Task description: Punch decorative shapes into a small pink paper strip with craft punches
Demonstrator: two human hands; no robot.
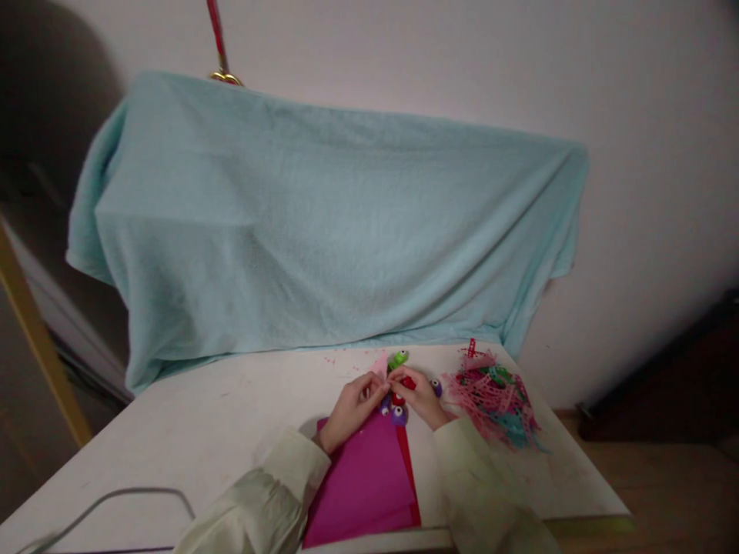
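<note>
Pinching a small pink paper piece (381, 365) together, the left hand (353, 405) and right hand (420, 396) work above the magenta sheets (363, 481); bare table (190, 431) lies left of them.

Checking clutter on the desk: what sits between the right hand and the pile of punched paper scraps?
In the head view, a small purple punch lies between the right hand and the punched paper scraps, touching the hand's far side.

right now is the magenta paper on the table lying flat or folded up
Flat. The magenta paper sheet lies spread on the white table, a red sheet's edge showing beneath. Both hands work above its far end.
</note>
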